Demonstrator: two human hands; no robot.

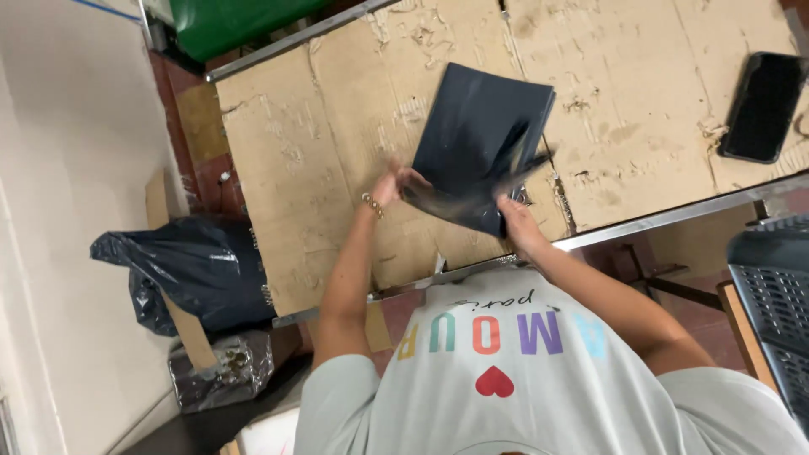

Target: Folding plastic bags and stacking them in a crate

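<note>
Both hands on a dark sheet stack lying on the cardboard-covered table. Left hand, bracelet on the wrist, pinches the stack's near left corner, fingers blurred. Right hand closed on the near edge, a loose flap lifted and blurred just above it. Stack extends away from both grips, flat on the cardboard. Black phone well off to the right of the right hand. Black plastic bag on the floor, left of the left arm. Dark crate near the right elbow.
</note>
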